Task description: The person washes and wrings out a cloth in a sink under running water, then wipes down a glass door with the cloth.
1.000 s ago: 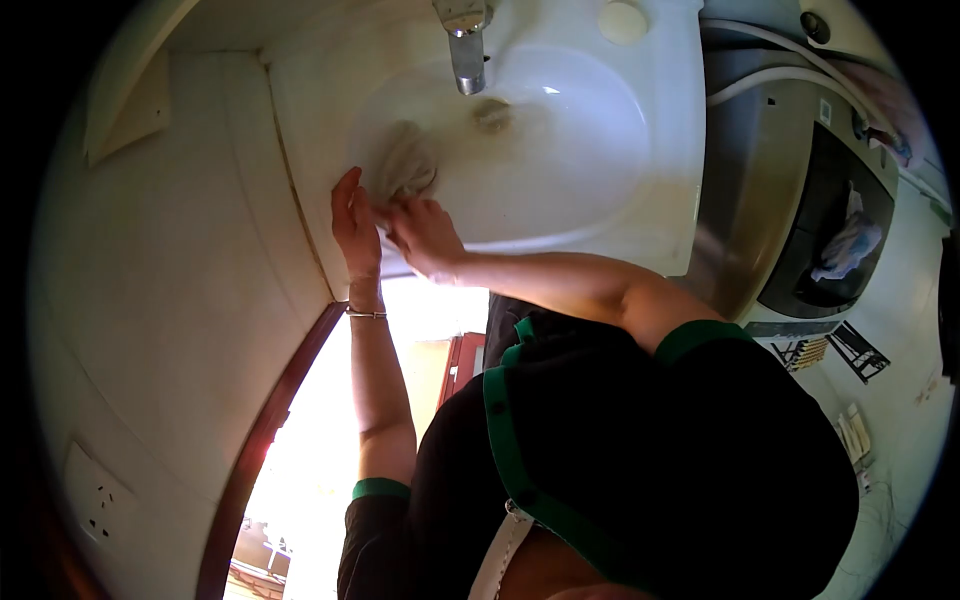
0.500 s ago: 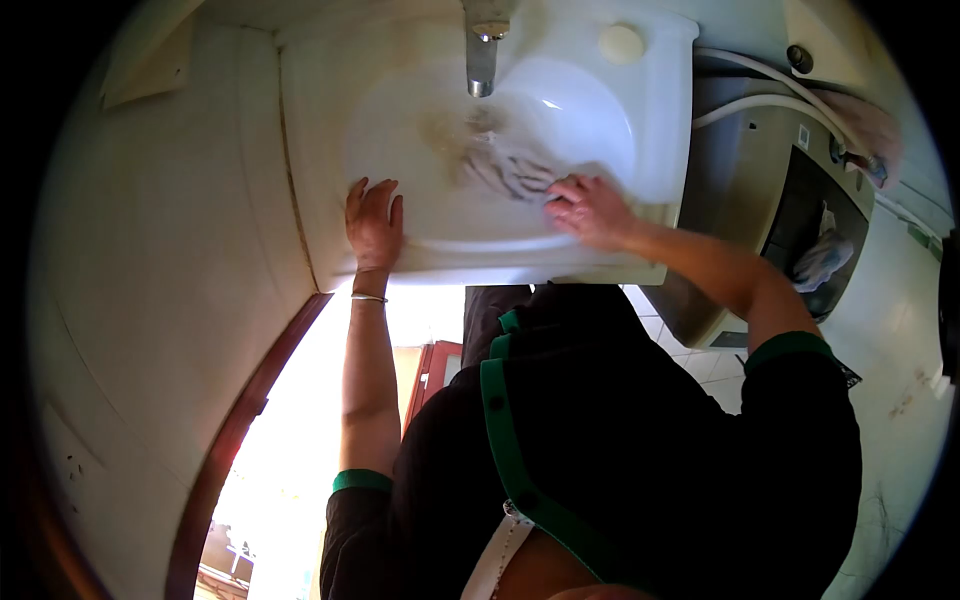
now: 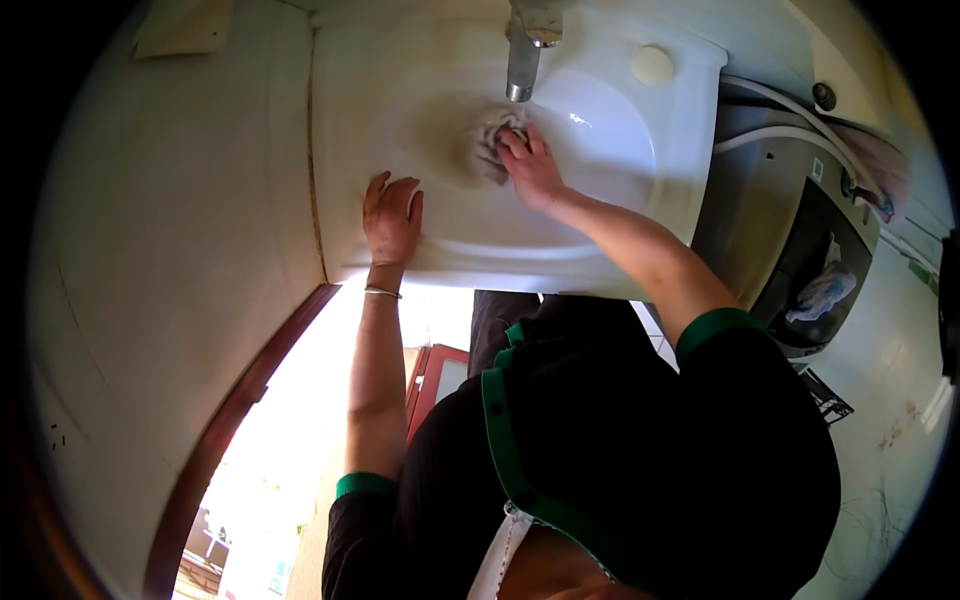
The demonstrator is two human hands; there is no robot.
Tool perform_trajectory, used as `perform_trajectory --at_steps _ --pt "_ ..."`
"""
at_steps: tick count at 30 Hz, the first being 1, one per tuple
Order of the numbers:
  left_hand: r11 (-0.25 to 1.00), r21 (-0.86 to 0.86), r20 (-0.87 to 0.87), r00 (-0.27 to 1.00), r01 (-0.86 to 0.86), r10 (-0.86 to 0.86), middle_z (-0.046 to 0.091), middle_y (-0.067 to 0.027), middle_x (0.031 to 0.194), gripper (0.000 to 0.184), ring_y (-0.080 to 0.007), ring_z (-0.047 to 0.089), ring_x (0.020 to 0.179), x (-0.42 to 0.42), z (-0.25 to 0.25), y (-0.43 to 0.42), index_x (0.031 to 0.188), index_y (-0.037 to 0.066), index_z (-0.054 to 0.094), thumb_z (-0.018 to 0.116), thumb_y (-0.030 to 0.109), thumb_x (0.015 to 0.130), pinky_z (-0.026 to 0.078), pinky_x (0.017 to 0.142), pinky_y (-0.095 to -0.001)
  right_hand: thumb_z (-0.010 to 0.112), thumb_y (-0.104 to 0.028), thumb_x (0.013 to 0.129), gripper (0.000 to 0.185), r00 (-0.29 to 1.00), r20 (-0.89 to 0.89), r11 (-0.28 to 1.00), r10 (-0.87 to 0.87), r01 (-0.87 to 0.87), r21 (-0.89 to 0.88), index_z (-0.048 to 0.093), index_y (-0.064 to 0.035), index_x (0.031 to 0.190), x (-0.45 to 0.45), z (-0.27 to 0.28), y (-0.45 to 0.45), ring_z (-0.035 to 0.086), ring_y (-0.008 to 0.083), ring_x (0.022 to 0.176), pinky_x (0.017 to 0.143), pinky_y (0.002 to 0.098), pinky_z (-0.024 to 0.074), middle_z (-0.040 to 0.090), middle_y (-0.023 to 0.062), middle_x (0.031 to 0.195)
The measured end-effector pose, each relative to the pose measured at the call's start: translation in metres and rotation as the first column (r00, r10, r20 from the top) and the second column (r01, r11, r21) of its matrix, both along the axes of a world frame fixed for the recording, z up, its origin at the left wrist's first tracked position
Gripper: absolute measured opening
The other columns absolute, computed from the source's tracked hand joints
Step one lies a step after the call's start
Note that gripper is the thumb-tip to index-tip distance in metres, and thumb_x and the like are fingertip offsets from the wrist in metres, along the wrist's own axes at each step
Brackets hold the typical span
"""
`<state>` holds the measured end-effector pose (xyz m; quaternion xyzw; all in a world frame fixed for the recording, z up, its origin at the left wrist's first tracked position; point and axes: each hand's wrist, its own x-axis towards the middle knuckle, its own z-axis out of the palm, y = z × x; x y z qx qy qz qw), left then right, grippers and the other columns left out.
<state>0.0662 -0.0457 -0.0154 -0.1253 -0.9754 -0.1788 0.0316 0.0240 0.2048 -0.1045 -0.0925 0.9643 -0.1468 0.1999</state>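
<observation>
A crumpled greyish cloth (image 3: pixel 488 148) lies in the white sink basin (image 3: pixel 610 150), just below the metal faucet (image 3: pixel 522 60). My right hand (image 3: pixel 530 168) grips the cloth with bent fingers, near the drain area, which the cloth and hand hide. My left hand (image 3: pixel 392 220) rests on the left front part of the sink, its fingers apart and nothing in it. A bracelet (image 3: pixel 382 292) circles the left wrist.
A round pale bar (image 3: pixel 653 66) sits on the sink's back right corner. Right of the sink stand a washing machine (image 3: pixel 740 200) with a cloth on its dark lid and white hoses (image 3: pixel 775 134). A wall (image 3: pixel 180 200) borders the left side.
The right hand first moved with the cloth from the basin's left side to its right front, then back to below the faucet. The left hand has come away from the cloth.
</observation>
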Motion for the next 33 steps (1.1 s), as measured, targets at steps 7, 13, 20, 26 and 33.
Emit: perform_trajectory --at_steps 7,13,20,26,33 --pt "1.000 0.011 -0.068 0.997 0.028 -0.027 0.068 -0.0045 0.098 0.015 -0.0284 0.057 0.107 0.001 -0.009 -0.005 0.096 0.011 0.067 0.066 0.013 0.080 0.045 0.094 -0.0387 0.058 -0.005 0.078 0.024 0.840 -0.368 0.809 0.399 -0.512 -0.290 0.065 -0.0124 0.100 -0.080 0.041 0.063 0.049 0.0262 0.111 0.091 0.0376 0.0446 0.059 0.0030 0.111" --pt "1.000 0.014 -0.050 0.998 0.026 -0.025 0.069 -0.0020 0.101 0.014 -0.0261 0.054 0.112 0.000 -0.009 -0.007 0.096 0.012 0.069 0.065 0.013 0.083 0.046 0.095 -0.0368 0.054 -0.005 0.078 0.029 0.873 -0.056 0.813 0.484 -0.424 0.400 0.063 -0.0097 0.105 -0.017 0.092 0.145 0.049 0.0299 0.104 0.090 0.0398 0.0446 0.057 0.0077 0.105" --pt "1.000 0.011 -0.022 0.999 0.026 -0.025 0.069 -0.0028 0.101 0.013 -0.0270 0.055 0.111 -0.001 -0.005 -0.006 0.096 0.011 0.069 0.064 0.013 0.084 0.045 0.095 -0.0378 0.068 -0.016 0.069 0.048 0.988 0.067 0.983 0.141 -0.132 -0.124 0.054 -0.0085 0.115 0.113 0.118 0.106 0.054 0.0368 0.095 0.077 0.0461 0.0476 0.053 0.0185 0.097" --pt "1.000 0.015 -0.027 1.000 0.006 -0.006 0.069 -0.0035 0.100 0.012 -0.0283 0.056 0.110 0.000 -0.002 -0.003 0.094 0.011 0.069 0.064 0.012 0.083 0.045 0.094 -0.0383 0.063 -0.016 0.077 0.031 0.973 0.222 0.867 -0.061 0.162 -0.471 0.057 -0.0073 0.106 0.076 0.086 -0.010 0.060 0.0404 0.082 0.071 0.0471 0.0487 0.059 0.0236 0.096" --pt "0.999 0.042 -0.049 0.999 0.015 -0.013 0.068 -0.0041 0.099 0.015 -0.0292 0.055 0.108 -0.001 -0.008 -0.005 0.096 0.011 0.068 0.066 0.013 0.081 0.045 0.094 -0.0390 0.058 -0.009 0.078 0.036 0.876 0.482 0.463 -0.027 0.439 -0.770 0.057 -0.0093 0.113 0.001 0.091 0.013 0.053 0.0134 0.089 0.074 0.0288 0.0471 0.055 0.0066 0.107"
